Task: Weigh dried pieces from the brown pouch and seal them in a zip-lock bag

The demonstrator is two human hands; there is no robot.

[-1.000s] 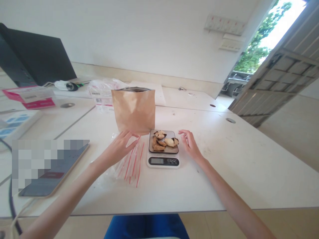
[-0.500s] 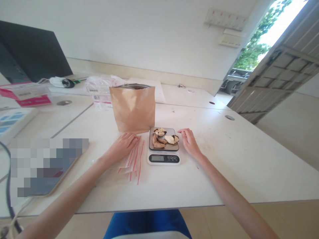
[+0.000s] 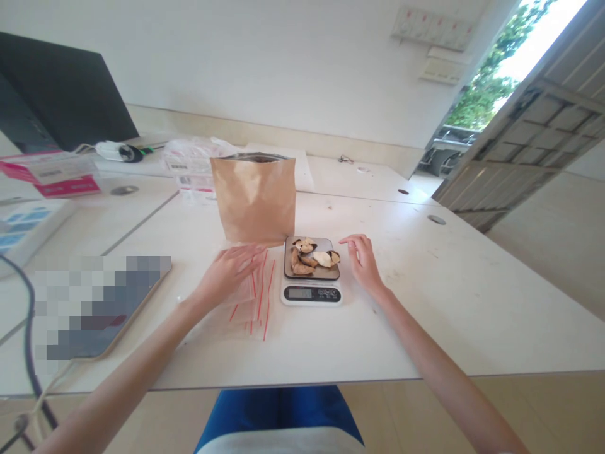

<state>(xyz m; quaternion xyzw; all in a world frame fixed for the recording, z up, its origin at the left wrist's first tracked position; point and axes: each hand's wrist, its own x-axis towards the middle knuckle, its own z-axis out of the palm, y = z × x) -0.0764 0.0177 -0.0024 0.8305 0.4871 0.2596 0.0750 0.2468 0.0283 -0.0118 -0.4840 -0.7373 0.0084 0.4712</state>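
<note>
The left hand (image 3: 229,274) is laid over the top of a stack of clear plastic zip bags with red stripes (image 3: 259,309), its fingers spread and nothing pinched. The stack is placed toward the front of the white table (image 3: 416,315), its long axis running roughly away from the body, with its far end near an upright kraft-paper pouch with a silver lining (image 3: 253,198). The right hand (image 3: 363,261) is held just right of a white digital kitchen scale (image 3: 311,295), apart from it, with the fingers loosely curled and nothing gripped. On the scale's dark rectangular tray (image 3: 326,270), a small heap of broken tan-and-cream dried pieces (image 3: 307,255) is gathered; their exact kind cannot be told. The heap lies between the hands, with the right hand the nearer. The pouch is set behind and left of the scale, close to the tray's far left corner.
</note>
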